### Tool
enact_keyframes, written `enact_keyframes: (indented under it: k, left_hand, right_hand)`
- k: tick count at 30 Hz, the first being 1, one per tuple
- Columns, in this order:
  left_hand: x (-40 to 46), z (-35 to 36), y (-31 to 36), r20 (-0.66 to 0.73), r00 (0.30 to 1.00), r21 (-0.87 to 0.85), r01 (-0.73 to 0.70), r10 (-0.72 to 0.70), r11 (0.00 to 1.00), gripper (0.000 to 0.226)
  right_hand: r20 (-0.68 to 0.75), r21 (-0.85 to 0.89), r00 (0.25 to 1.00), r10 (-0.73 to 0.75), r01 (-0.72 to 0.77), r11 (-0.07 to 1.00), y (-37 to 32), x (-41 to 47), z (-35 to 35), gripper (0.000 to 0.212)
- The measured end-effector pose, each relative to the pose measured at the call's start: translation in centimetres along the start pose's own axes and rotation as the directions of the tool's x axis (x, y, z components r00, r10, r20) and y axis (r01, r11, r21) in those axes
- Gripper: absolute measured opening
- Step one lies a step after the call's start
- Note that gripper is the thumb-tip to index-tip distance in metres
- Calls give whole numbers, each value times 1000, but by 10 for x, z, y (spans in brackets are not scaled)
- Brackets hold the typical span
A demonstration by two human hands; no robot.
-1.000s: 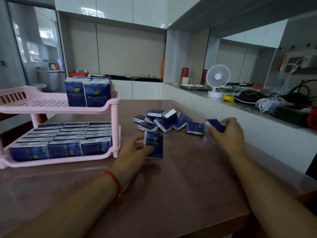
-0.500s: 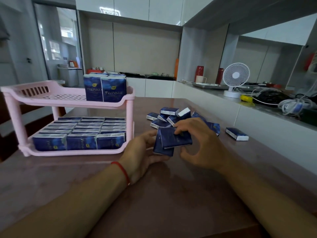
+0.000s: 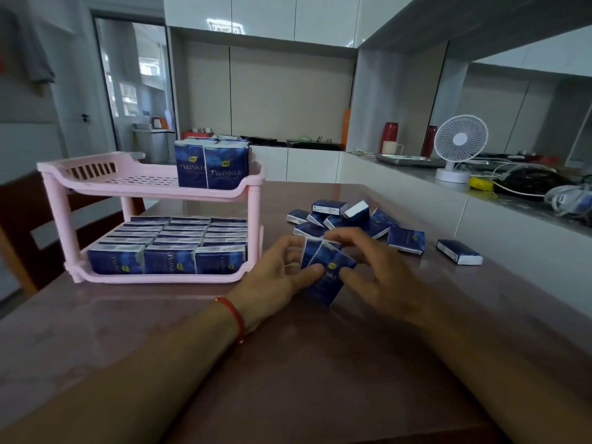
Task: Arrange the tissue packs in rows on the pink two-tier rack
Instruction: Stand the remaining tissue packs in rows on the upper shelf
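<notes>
Two dark blue tissue packs [image 3: 326, 277] stand together on the brown table, held between both hands. My left hand [image 3: 275, 277] grips them from the left with thumb across the front. My right hand [image 3: 374, 270] pinches them from the right and top. The pink two-tier rack [image 3: 96, 184] stands to the left. Its lower tier is filled with rows of packs [image 3: 169, 245]; the upper tier holds a few upright packs [image 3: 211, 165] at its right end. A loose pile of packs [image 3: 349, 219] lies behind my hands, with one single pack [image 3: 459, 251] further right.
A white counter runs along the right with a small white fan [image 3: 458, 149], cables [image 3: 525, 184], a metal tray [image 3: 407, 160] and red cups [image 3: 390, 136]. A wooden chair [image 3: 22, 225] stands behind the rack on the left. Brown tabletop [image 3: 288, 363] stretches in front of me.
My right hand brought a pack from the far right to the one my left hand held. Both hands now hold the two packs upright together. The camera view has shifted left.
</notes>
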State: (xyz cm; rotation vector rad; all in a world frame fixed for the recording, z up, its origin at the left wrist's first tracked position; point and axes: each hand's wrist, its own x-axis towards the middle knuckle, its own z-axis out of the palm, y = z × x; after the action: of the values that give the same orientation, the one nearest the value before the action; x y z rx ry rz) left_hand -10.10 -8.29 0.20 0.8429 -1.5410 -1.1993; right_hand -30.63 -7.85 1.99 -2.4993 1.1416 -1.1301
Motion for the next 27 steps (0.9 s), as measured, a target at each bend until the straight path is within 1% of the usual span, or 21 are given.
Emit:
enact_keyframes:
  k: [3,7,10,14,16,18,19,20,22,25,27]
  left_hand:
    - [-3,-1,4,65,998,67,-15,11,998,43]
    - [-8,-8,14,97,995,283,-65,39,957,48]
    - [-15,-15,21,99,994,393,-83,48,916,48]
    - [-37,-26,34,44,997,377,-72,60,923,45]
    - [-59,-37,44,19,996,391,-86,85,916,52]
    - [-79,-55,60,-4,992,400,-116,128,909,61]
    - [-86,-66,70,-15,988,395,-133,151,909,62]
    - [-91,-78,81,-28,984,392,-150,174,907,61]
    - [-95,-99,107,-58,976,402,-169,209,900,54]
    - [-83,-133,141,-150,955,430,-172,257,886,47]
    - [-68,-150,155,-193,944,469,-152,269,870,48]
  right_hand:
    - [-33,-70,999,-26,23,997,-1,0,2,48]
    - [-41,-52,997,-62,60,997,-3,1,4,43]
    - [-36,-43,998,-47,46,998,-9,0,7,39]
    - [-58,84,997,-40,45,995,-18,-1,7,37]
    - [-90,92,995,-44,52,994,-19,-1,5,40]
    - [-95,98,995,-21,31,995,-19,1,6,38]
    - [-97,144,995,11,3,990,-20,3,8,35]
    - [-96,231,994,51,-28,973,-22,6,10,31]
    - [-66,385,991,120,-85,919,-26,20,15,32]
    - [-55,471,978,202,-153,869,-31,51,27,39]
    - [-116,489,963,243,-157,858,-32,65,40,36]
